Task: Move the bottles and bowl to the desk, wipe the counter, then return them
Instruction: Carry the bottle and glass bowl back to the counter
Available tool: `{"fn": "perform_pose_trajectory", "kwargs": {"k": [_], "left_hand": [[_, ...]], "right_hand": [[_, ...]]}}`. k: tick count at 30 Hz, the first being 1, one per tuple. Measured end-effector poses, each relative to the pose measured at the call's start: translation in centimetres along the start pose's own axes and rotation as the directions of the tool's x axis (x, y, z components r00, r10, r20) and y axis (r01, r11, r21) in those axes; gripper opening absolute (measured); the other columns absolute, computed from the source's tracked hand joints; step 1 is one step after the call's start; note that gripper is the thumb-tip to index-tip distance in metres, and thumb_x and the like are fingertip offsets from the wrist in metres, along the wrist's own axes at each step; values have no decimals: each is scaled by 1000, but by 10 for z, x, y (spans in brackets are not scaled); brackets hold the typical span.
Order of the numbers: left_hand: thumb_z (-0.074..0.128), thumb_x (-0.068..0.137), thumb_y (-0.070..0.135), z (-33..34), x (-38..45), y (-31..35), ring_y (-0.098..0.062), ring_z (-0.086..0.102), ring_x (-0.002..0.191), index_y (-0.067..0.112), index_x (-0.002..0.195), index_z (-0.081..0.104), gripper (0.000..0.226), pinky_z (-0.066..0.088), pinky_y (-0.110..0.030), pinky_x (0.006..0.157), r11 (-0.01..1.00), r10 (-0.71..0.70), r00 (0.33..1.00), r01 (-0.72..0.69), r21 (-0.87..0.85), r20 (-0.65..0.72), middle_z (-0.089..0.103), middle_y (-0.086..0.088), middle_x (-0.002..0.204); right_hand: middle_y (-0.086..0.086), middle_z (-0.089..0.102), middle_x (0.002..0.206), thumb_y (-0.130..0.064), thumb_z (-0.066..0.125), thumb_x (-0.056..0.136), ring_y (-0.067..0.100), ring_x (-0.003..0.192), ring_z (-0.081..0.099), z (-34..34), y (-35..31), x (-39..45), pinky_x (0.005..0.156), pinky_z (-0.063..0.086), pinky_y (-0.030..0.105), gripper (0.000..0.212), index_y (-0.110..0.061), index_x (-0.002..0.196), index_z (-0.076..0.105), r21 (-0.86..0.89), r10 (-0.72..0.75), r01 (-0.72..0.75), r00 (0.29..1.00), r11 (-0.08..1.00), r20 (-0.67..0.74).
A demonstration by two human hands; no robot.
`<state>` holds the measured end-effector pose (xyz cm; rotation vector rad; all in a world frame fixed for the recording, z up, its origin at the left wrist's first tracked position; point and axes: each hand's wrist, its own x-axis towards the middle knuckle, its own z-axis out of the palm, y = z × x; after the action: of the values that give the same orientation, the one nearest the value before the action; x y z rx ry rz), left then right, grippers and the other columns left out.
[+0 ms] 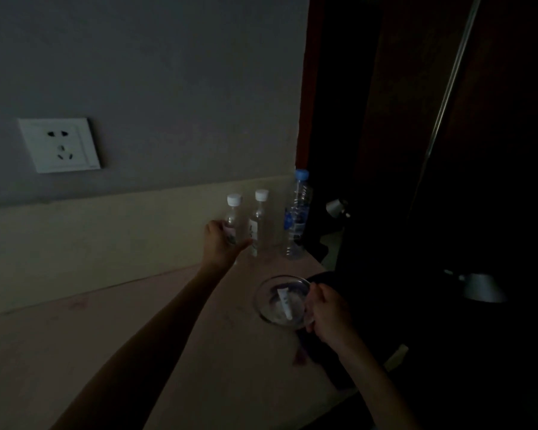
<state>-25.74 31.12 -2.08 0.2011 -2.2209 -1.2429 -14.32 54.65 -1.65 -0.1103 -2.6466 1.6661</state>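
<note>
Right hand [330,311] gripping glass bowl [272,308] by its rim, left hand [222,240] closed round white-capped bottle [232,221], both apparently held for lifting off counter [137,321].

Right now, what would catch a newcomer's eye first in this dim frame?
Three capped bottles stand against the wall at the counter's far right; the left hand wraps the leftmost white-capped bottle. Nearer, the right hand grips the rim of a glass bowl holding a small tube. A white wall socket glows at left.

Both forearms bare, no sleeves; left hand [222,240], right hand [328,311] seemingly ungloved; dim view.
</note>
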Motion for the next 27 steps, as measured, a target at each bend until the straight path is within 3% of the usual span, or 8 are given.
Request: {"fn": "perform_pose_trajectory", "kwargs": {"k": [3,6,11,14,16,20,24,27], "left_hand": [[92,54,45,7,10,-15,-26,63,81,6,86,62,59,47,-24,58,998,-35,999,35,46,-4,62,-17,90],[85,51,68,16,18,-46,-26,64,77,12,77,68,65,54,-37,59,995,-28,999,32,91,-43,64,-13,80],[85,71,37,-26,-30,6,-22,51,93,-1,103,59,56,46,-33,79,988,-37,980,66,143,-193,53,-10,100],[71,87,36,-62,-53,9,-27,58,89,2,96,60,36,50,-41,79,982,-96,968,131,139,-231,60,-14,96],[66,91,33,-90,-71,1,-29,59,84,5,90,59,28,47,-37,73,971,-123,966,165,174,-226,60,-14,91],[65,92,27,-146,-114,-8,-25,59,84,11,89,57,19,47,-33,76,959,-118,968,169,229,-220,60,-13,92],[64,93,27,-187,-144,-8,-13,58,83,17,90,54,13,44,-21,70,953,-105,974,156,261,-200,59,-4,92],[62,93,28,-206,-157,-11,-7,58,84,18,95,55,13,44,-17,69,950,-129,974,175,259,-184,59,0,95]], "right_hand": [[6,51,54,-26,34,101,17,43,51,-8,-1,16,51,44,27,39,-18,65,45,-8,-30,31,998,1000,49],[8,48,47,-22,33,102,5,26,41,-12,-3,28,36,34,19,39,-12,65,44,-5,-62,63,994,998,93],[9,50,58,-21,34,102,8,29,44,1,-13,42,28,28,14,33,-11,74,47,50,-82,75,980,996,181],[14,61,76,-30,34,100,18,50,50,32,-15,49,41,35,21,30,-13,86,54,31,-81,75,962,997,261],[17,65,88,-32,34,100,21,57,55,60,-23,51,47,40,23,34,-8,97,58,9,-77,78,951,997,299],[13,64,82,-27,30,102,13,43,52,111,-48,54,37,37,20,39,-6,113,60,-5,-59,65,931,998,359],[13,64,73,-29,28,102,16,37,57,148,-68,65,39,47,22,42,-2,98,59,40,-24,12,954,999,298],[9,64,65,-34,33,101,6,21,47,171,-64,84,22,30,13,41,-5,88,60,87,21,-44,967,995,252]]}}
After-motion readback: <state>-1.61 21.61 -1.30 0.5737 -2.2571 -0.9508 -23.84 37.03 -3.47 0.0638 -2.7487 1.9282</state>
